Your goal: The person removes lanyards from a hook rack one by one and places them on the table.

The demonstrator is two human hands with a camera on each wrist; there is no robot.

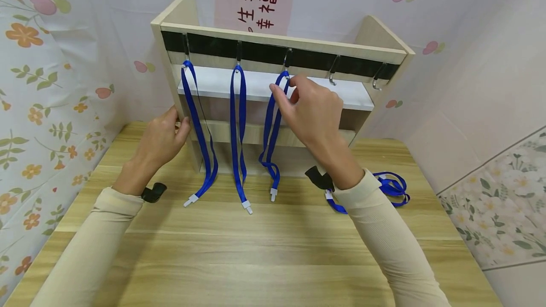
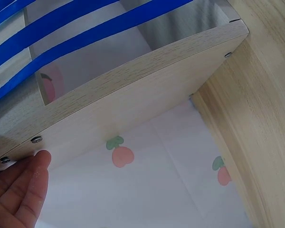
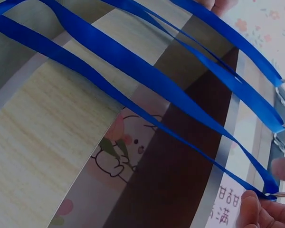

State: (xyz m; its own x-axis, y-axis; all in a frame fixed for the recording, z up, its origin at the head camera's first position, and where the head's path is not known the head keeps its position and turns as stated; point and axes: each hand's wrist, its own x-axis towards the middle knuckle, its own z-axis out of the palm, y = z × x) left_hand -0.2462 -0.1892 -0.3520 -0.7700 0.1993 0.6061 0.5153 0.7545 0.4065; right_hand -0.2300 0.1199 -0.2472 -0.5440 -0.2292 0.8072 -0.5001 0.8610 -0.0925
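A wooden shelf rack [image 1: 281,39] carries a row of metal hooks along a black strip. Three blue lanyards hang from it: the left lanyard [image 1: 197,122], the middle lanyard [image 1: 233,131] and the third lanyard [image 1: 268,136], white clips downward. At the third hook [image 1: 288,58] is my right hand [image 1: 313,108], thumb and index finger apart on either side of the looped strap; in the right wrist view fingertips [image 3: 249,202] are right beside the loop. My left hand [image 1: 159,139] rests against the rack's left side panel, fingers [image 2: 35,183] along its outer face.
Two bare hooks, the fourth hook [image 1: 334,70] and the end hook [image 1: 377,77], are at the right. More blue lanyards [image 1: 392,186] lie on the wooden table [image 1: 239,259], partly behind my right forearm. A patterned cloth [image 1: 64,84] covers the wall behind.
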